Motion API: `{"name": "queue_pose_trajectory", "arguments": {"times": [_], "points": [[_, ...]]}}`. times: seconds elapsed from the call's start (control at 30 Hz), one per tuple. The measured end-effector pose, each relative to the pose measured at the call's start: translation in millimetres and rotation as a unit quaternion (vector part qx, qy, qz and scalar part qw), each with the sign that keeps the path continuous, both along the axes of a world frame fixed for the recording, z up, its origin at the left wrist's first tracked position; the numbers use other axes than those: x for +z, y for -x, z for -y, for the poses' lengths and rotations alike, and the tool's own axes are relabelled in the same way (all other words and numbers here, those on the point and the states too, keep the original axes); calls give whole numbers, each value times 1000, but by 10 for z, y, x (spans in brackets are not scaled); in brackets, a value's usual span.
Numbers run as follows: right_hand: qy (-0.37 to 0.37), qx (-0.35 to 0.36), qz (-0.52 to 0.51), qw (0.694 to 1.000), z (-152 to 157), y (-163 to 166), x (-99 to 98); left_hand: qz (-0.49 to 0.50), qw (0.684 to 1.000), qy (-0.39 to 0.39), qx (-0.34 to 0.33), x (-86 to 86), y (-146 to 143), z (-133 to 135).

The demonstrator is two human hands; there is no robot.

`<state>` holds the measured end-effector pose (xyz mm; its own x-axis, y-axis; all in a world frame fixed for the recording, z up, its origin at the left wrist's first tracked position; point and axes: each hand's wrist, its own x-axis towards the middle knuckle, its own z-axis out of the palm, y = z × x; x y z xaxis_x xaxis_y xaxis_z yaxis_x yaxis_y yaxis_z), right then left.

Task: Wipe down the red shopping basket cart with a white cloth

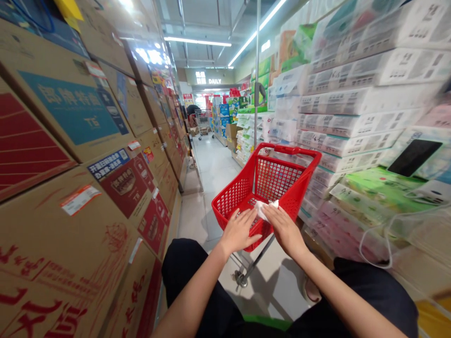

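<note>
A red plastic shopping cart basket (280, 176) with perforated walls stands in front of me on a metal frame with casters (241, 279). My left hand (240, 228) lies at the basket's near edge, fingers stretched and thumb apart. Under the fingers of my right hand (282, 225) is a crumpled white tissue (261, 210), pressed against the near part of the basket. The tissue's left end reaches the fingertips of my left hand. Both palms face down, so the undersides of the fingers are hidden.
Stacked cardboard boxes (81, 225) wall the left side. Wrapped tissue packs (355, 103) are piled high on the right, with a black phone (414, 157) on the lower packs. A thin metal pole (257, 61) rises behind the basket. Farther along the tiled aisle stands another cart (203, 122).
</note>
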<state>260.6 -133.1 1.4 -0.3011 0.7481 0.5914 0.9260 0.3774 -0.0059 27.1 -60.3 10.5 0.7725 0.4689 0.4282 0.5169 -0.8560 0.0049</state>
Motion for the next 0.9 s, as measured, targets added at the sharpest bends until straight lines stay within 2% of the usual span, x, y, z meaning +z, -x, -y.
{"name": "queue_pose_trajectory", "arguments": {"times": [0.07,0.13,0.23,0.3,0.4,0.57,0.63,0.73,0.9], "points": [[18,18,25,999,-34,-84,63,1,1000,0,-16,-8,0,-11],[27,11,44,999,-131,-320,152,4,1000,2,-30,-13,-1,-15],[9,-54,31,998,-315,-700,258,12,999,5,-31,-21,-22,-3],[-4,-86,14,996,-393,-794,270,16,1000,3,-23,-17,-49,15],[-10,-70,-5,997,-362,-594,190,22,1000,-4,-3,11,-92,44],[13,37,-27,999,-25,95,86,27,999,-17,22,57,-138,77],[25,67,-26,997,91,267,144,26,999,-15,28,60,-149,90],[42,92,-11,995,166,353,316,29,999,-11,34,57,-171,117],[68,101,19,992,71,159,575,36,998,-7,42,40,-230,163]]}}
